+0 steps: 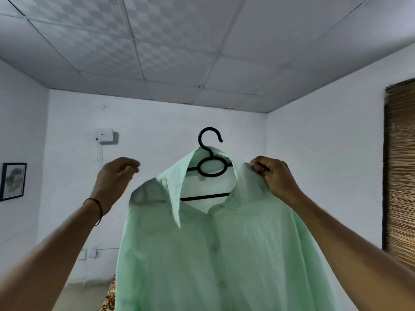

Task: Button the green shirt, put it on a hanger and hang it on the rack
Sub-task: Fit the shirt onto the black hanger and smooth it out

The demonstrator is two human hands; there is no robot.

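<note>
High before a white wall (157, 221), at the middle of the view, a pale green shirt (224, 254) hangs on a black plastic hanger (204, 197), held up in the air by a person's two raised arms. The hanger's hook (199, 136) stands upright above the collar, free of any support, and its ring and lower bar show through the open neck. The shirt's front is closed down the button line (214, 249); the neck is open, and the collar point (177, 198) on the left hangs long and straight.

The right hand (274, 176) pinches the fabric at the shirt's right shoulder, beside the collar, thumb and curled fingers clamped on the cloth. The left hand (114, 176), blurred, is near the shirt's left shoulder but apart from it, its fingers loosely bent and holding nothing. A thin dark band (98, 207) circles the left wrist.

On the wall are a small white box (104, 135) and, at the left edge, a framed picture (13, 181). A brown slatted blind (400, 171) fills the right edge. Checked ceiling tiles (202, 41) span the top.
</note>
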